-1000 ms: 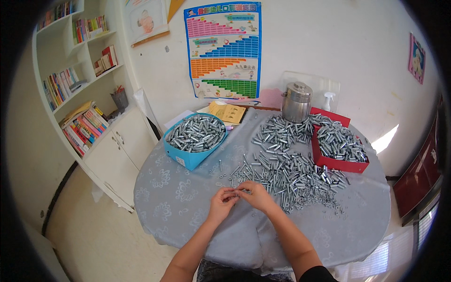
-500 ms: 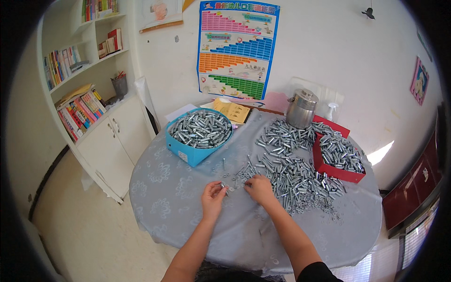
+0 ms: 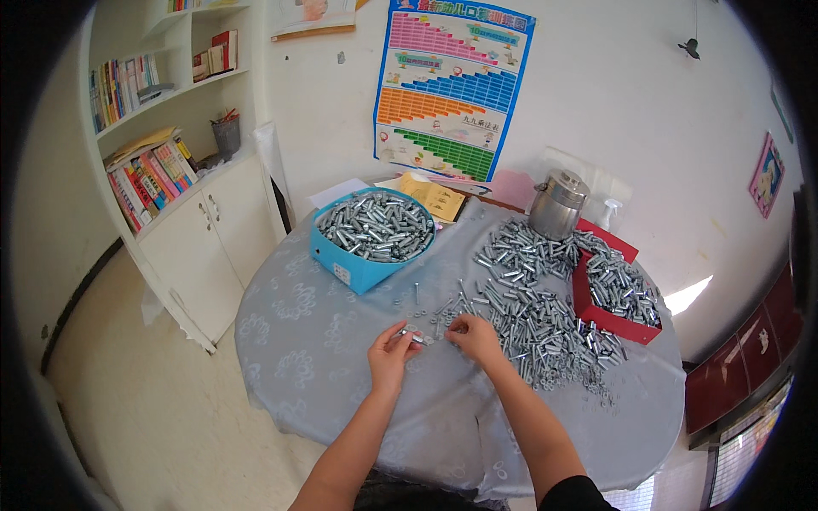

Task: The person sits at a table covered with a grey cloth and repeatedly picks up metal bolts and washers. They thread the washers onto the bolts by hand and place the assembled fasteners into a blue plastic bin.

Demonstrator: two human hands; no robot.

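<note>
A short silver metal bolt [image 3: 417, 338] is pinched between the thumb and fingers of my left hand [image 3: 388, 358], its end pointing toward the right. Just across from it, my right hand [image 3: 475, 338] is closed at the fingertips, low over the table beside small loose washers and nuts [image 3: 421, 315]. Whatever its fingers hold is too small or hidden to make out. To the right of that hand spreads a big heap of bolts [image 3: 545, 319], with washers and nuts along its near edge. One bolt [image 3: 417, 292] stands on its own beyond my hands.
A blue box [image 3: 362, 277] full of metal anchor bolts stands at the back left. A red box [image 3: 626, 324], also loaded with them, lies at the right. Behind the heap are a steel canister [image 3: 558, 204] and a spray bottle [image 3: 607, 213]. Grey cloth [image 3: 298, 366] covers the round table.
The bolt in my left hand has turned from pointing downward to lying nearly level, toward the right. My right hand stays about where it was. The whole view has shifted slightly.
</note>
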